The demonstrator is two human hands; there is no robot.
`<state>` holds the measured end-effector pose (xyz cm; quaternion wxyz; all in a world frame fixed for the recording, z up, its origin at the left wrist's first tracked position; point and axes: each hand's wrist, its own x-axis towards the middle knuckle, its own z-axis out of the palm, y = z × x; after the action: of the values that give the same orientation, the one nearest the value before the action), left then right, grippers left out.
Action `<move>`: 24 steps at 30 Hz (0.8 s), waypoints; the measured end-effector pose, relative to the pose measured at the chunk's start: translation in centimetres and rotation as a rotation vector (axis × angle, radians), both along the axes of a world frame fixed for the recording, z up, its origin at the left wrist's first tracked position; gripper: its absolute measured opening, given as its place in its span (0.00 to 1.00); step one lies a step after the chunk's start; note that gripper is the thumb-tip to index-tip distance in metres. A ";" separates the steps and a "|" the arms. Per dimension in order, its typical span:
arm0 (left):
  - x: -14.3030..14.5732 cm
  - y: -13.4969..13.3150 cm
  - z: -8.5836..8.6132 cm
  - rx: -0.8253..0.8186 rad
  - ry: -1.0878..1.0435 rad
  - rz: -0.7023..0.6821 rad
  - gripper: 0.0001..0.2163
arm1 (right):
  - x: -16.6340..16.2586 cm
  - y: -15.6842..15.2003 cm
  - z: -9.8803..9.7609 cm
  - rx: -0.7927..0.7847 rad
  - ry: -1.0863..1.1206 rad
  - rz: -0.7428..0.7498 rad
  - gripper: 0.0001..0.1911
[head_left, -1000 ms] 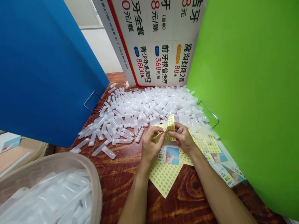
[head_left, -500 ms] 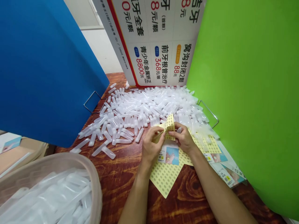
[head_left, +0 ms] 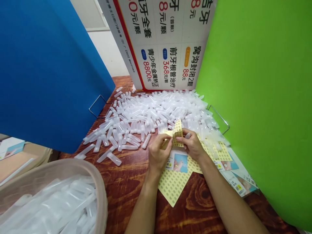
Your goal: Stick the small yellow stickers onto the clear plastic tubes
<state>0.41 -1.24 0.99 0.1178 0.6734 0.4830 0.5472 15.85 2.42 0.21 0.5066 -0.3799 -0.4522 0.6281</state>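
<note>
My left hand (head_left: 158,154) and my right hand (head_left: 192,144) meet over the wooden table (head_left: 136,182), both pinched on a small yellow sticker sheet (head_left: 177,129) that is bent upward between the fingertips. A clear plastic tube (head_left: 187,136) also lies in my right hand's fingers. Under my hands lie more yellow sticker sheets (head_left: 172,183) and a printed card (head_left: 177,162). A wide heap of clear plastic tubes (head_left: 151,113) covers the table just beyond my hands.
A blue panel (head_left: 48,71) stands at the left, a green panel (head_left: 258,97) at the right, and a printed price board (head_left: 165,45) at the back. A plastic basin (head_left: 53,195) with tubes sits at the lower left. More printed cards (head_left: 237,182) lie by the green panel.
</note>
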 end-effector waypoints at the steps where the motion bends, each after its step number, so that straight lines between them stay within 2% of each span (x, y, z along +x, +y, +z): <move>1: 0.0 0.0 0.0 0.000 0.003 0.006 0.02 | 0.0 0.0 0.0 0.004 -0.004 -0.005 0.10; 9: 0.2 0.1 -0.3 0.079 0.039 0.035 0.04 | -0.1 0.0 0.3 0.004 0.015 0.024 0.13; 17: 0.1 0.2 -0.5 0.076 0.021 0.024 0.05 | 0.0 0.3 -0.6 0.020 0.003 0.014 0.12; 24: 0.2 0.0 -0.3 0.012 0.017 0.062 0.03 | -0.1 0.1 -0.2 0.023 -0.003 0.003 0.11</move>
<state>0.61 -1.23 0.67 0.0927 0.6634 0.5013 0.5476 15.77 2.55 0.02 0.5093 -0.3743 -0.4607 0.6230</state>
